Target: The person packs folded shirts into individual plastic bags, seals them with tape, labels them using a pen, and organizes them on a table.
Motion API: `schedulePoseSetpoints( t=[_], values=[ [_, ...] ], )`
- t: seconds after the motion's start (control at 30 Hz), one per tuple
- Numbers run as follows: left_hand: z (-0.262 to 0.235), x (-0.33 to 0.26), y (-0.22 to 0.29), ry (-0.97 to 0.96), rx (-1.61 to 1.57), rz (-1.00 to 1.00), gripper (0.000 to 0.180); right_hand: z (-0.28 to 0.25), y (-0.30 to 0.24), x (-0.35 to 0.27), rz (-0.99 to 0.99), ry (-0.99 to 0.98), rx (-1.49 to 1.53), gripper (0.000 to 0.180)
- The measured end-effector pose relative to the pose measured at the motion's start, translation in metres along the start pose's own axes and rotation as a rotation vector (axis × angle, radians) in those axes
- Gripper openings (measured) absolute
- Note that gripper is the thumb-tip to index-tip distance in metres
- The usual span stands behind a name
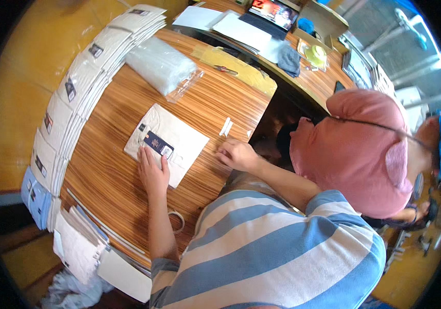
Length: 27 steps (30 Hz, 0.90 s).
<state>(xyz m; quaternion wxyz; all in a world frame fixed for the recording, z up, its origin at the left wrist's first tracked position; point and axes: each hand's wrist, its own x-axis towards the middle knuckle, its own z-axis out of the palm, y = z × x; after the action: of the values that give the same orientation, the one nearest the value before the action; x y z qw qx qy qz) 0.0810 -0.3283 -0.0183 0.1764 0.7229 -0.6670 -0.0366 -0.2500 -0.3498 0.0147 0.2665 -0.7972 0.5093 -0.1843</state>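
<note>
A folded cream T-shirt (185, 141) lies flat on the wood-grain table (97, 159). Across its neck area rests a dark blue hang tag (156, 144) with a small pale label on one end. My left hand (153, 172) lies on the shirt's near edge, fingers stretched out and touching the lower side of the tag. To the right of the shirt, my right hand (237, 154) hovers at or just over the table with curled fingers; what they pinch, if anything, is hidden. Just beyond it are a few thin white strips (225, 126).
Packed folded shirts (79, 82) stand in piles along the left edge. A clear plastic bag stack (161, 67) lies at the far side, beside a yellow board (246, 74) with a cutting tool. A tape roll (177, 221) sits by my left forearm. A person in pink (354, 149) is close on the right.
</note>
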Motion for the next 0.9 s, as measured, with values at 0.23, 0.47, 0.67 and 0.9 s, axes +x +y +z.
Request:
schedulePoseSetpoints(
  t=[0.23,0.47,0.67,0.9],
  values=[
    [0.001,-0.009,0.003,0.092,-0.069,-0.01,0.07,-0.008,0.011,-0.06,0.279,0.138,0.077,0.023],
    [0.016,-0.01,0.021,0.111,0.072,-0.176,0.081,-0.032,0.047,-0.028,0.323,0.245,0.05,0.026],
    [0.031,-0.012,0.01,0.252,0.04,-0.128,0.078,-0.048,0.076,0.067,0.293,0.149,0.039,0.032],
    [0.011,-0.008,0.031,0.151,-0.078,-0.227,0.066,-0.071,0.102,0.189,0.009,0.235,0.206,0.04]
  ],
)
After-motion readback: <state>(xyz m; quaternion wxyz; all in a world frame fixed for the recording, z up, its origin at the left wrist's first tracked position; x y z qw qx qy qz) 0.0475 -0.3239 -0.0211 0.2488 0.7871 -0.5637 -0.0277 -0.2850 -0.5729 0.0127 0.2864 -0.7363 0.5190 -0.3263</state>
